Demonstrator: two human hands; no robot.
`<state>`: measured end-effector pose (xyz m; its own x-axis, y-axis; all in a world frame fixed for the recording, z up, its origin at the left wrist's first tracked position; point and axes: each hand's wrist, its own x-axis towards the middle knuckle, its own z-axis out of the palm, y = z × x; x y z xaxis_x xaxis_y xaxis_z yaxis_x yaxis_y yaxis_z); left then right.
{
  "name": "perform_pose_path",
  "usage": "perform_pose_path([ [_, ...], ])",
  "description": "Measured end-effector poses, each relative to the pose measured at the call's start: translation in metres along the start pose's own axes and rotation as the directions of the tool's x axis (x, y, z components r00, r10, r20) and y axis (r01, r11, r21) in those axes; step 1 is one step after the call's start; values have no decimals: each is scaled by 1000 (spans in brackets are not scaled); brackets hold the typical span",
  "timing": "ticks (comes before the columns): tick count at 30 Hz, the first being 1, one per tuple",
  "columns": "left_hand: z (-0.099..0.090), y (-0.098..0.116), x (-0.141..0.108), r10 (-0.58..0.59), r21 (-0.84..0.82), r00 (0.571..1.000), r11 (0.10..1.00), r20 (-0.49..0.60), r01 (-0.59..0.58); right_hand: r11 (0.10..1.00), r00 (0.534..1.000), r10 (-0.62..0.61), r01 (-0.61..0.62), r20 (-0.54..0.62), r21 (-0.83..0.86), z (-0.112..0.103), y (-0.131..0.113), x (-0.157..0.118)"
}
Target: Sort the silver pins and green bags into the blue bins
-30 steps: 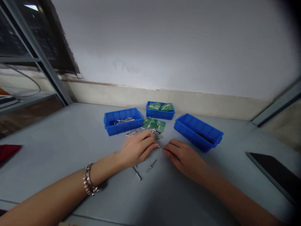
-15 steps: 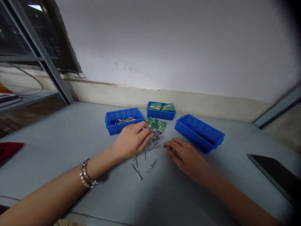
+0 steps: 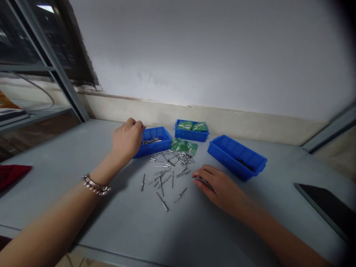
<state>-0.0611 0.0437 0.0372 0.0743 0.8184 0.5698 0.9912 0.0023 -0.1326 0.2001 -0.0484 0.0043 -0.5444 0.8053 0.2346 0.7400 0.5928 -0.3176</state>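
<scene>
Three blue bins stand toward the wall, and the person's left hand (image 3: 128, 139) has moved from the scattered metal rivets (image 3: 162, 203) to the left bin (image 3: 152, 148), covering that bin's left end. Half a second ago it was low over the pile; now the rivets it covered lie in plain view, spread across the desk (image 3: 125, 230). Its fingers are bent together, but from where I stand I cannot tell whether the grip is closed on anything. More rivets lie inside the left bin.

The right hand (image 3: 219, 185) has barely shifted, resting low beside the rivets with its fingers curled (whether that grip holds something, I can't make out). A green packet (image 3: 185, 145) lies behind the pile, partly under some rivets, in front of the back bin (image 3: 191, 135), which carries similar green packets (image 3: 191, 126). Dark pieces (image 3: 244, 164) sit in the right bin (image 3: 225, 163). Off to the right lies a dark flat object (image 3: 325, 204), and a red item (image 3: 13, 176) is at the far left.
</scene>
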Motion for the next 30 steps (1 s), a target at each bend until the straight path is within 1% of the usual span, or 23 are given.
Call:
perform_pose_path([
  [4, 0, 0, 0, 13, 20, 996, 1000, 90, -15, 1000, 1000, 13, -13, 19, -4, -1, -1, 1],
  [7, 1, 1, 1, 2, 25, 987, 1000, 163, -6, 1000, 1000, 13, -13, 24, -3, -2, -1, 1],
  [11, 4, 1, 3, -44, 39, 966, 999, 256, 36, 1000, 999, 22, -21, 32, -7, -2, -1, 1],
  [15, 6, 0, 5, -45, 32, 941, 999, 334, 37, 1000, 999, 25, -24, 42, -13, -2, -2, 1],
  [24, 4, 0, 6, -30, 27, 922, 999, 385, 22, 1000, 999, 12, -12, 31, -3, -1, 0, 2],
  [30, 6, 0, 5, -8, 22, 921, 1000, 389, -1, 1000, 999, 6, -6, 35, 0, 0, 0, 1],
])
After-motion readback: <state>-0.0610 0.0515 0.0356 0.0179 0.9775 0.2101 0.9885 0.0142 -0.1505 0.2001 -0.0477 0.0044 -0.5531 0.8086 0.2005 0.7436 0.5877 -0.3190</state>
